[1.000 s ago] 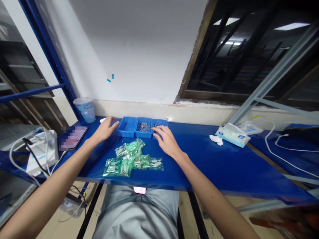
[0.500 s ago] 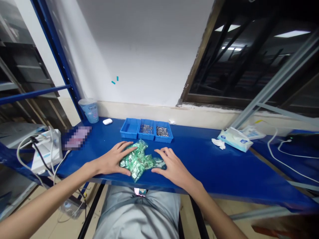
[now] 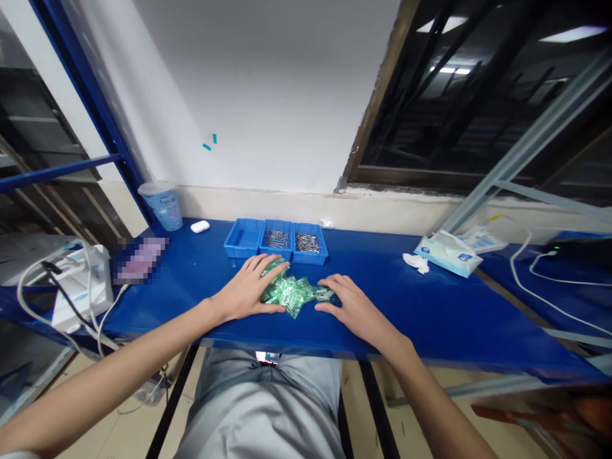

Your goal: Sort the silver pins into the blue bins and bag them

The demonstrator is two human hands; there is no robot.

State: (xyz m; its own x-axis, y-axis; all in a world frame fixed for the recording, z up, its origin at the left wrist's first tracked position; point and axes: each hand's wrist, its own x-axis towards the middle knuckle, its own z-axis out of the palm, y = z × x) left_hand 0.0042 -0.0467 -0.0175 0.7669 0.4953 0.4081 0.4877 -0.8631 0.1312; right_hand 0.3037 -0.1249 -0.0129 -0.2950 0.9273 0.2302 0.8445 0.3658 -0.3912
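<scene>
A loose pile of small green plastic packets (image 3: 294, 293) lies on the blue table in front of me. My left hand (image 3: 251, 287) rests against the left side of the pile, fingers spread and thumb apart, covering part of it. On the right, my right hand (image 3: 351, 303) is curved around the pile's right end with thumb and fingers apart. A pale packet (image 3: 324, 293) sits between that thumb and fingers, partly hidden. What the packets contain is too small to make out.
Behind the pile stand an empty blue bin (image 3: 243, 237) and two bins of metal screw-like parts, one with longer pieces (image 3: 277, 239), one with shorter (image 3: 306, 243). A paper cup (image 3: 165, 207) and white case (image 3: 199, 226) are left; crumpled tissue (image 3: 415, 262) and a tissue pack (image 3: 449, 254) right.
Both hands and the green packets have shifted right and a little farther from me across the table. The pile looks more gathered. The camera view has tilted slightly.
</scene>
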